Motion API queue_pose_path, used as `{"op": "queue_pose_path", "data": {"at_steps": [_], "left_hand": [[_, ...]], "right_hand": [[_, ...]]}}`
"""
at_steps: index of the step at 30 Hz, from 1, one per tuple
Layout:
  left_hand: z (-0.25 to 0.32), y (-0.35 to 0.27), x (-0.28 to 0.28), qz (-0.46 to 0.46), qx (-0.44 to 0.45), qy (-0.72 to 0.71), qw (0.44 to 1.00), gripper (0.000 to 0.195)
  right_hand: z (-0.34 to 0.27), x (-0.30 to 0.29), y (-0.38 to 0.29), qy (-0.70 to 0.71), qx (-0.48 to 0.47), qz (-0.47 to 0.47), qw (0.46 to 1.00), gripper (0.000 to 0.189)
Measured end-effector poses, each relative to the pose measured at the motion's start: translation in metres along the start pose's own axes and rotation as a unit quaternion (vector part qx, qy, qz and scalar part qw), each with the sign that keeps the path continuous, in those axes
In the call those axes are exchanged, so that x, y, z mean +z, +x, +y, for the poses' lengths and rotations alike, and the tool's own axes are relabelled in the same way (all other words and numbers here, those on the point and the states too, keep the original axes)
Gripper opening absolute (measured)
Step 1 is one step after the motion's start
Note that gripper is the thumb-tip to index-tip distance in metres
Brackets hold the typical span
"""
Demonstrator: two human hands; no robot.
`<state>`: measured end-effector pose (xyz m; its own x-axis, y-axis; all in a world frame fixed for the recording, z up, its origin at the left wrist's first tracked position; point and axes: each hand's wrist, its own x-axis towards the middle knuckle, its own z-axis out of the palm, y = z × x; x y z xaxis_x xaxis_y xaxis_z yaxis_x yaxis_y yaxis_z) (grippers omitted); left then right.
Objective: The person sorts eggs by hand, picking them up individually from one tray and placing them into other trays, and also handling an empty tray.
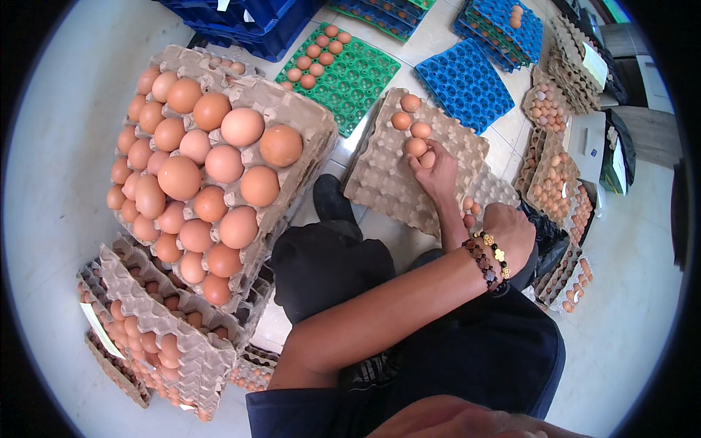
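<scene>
My right hand [438, 169] is over a cardboard egg tray [383, 180], its fingers around a brown egg [427, 159]. Another egg [416, 147] touches those fingertips, and several more sit in the cups just beyond. My left forearm, with beaded bracelets [487, 260] at the wrist, crosses above the right one. At its end my left hand [509, 224] is bent downward, its fingers hidden behind its back. Beside it, a few eggs [469, 211] lie on a greyer egg tray [495, 186].
At left rises a tall stack of cardboard trays [312, 128] full of brown eggs. A partly filled green plastic tray [367, 71] and a blue plastic tray [465, 85] lie ahead. Blue crates [246, 27] stand beyond. More egg trays [553, 180] line the right side by a black bag [550, 235].
</scene>
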<state>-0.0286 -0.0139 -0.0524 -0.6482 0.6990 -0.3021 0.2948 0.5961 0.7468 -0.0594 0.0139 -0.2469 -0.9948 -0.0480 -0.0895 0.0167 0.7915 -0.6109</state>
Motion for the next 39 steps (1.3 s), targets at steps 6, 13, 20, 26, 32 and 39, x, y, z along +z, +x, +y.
{"op": "queue_pose_path", "data": {"at_steps": [6,13,20,26,32,39], "left_hand": [[0.003,0.000,0.004,0.007,0.003,0.001,1.000,0.014],[0.004,0.009,0.009,-0.011,0.006,0.005,1.000,0.017],[0.021,0.011,0.029,-0.070,-0.029,0.089,0.993,0.023],[0.025,0.027,0.067,-0.069,-0.012,0.149,0.986,0.020],[0.015,0.014,0.070,-0.114,0.036,0.178,0.977,0.019],[0.015,0.027,0.088,-0.157,-0.009,0.176,0.972,0.018]], "right_hand": [[0.017,0.009,0.003,0.101,-0.019,0.050,0.993,0.038],[0.023,-0.034,0.007,0.755,0.146,-0.112,0.629,0.046],[0.067,-0.095,0.007,0.671,0.139,0.023,0.728,0.035],[0.219,-0.103,-0.031,0.303,0.183,0.297,0.887,0.032],[0.254,-0.041,-0.054,0.101,0.359,0.209,0.904,0.043],[0.261,-0.033,-0.035,-0.030,0.267,0.067,0.961,0.038]]}}
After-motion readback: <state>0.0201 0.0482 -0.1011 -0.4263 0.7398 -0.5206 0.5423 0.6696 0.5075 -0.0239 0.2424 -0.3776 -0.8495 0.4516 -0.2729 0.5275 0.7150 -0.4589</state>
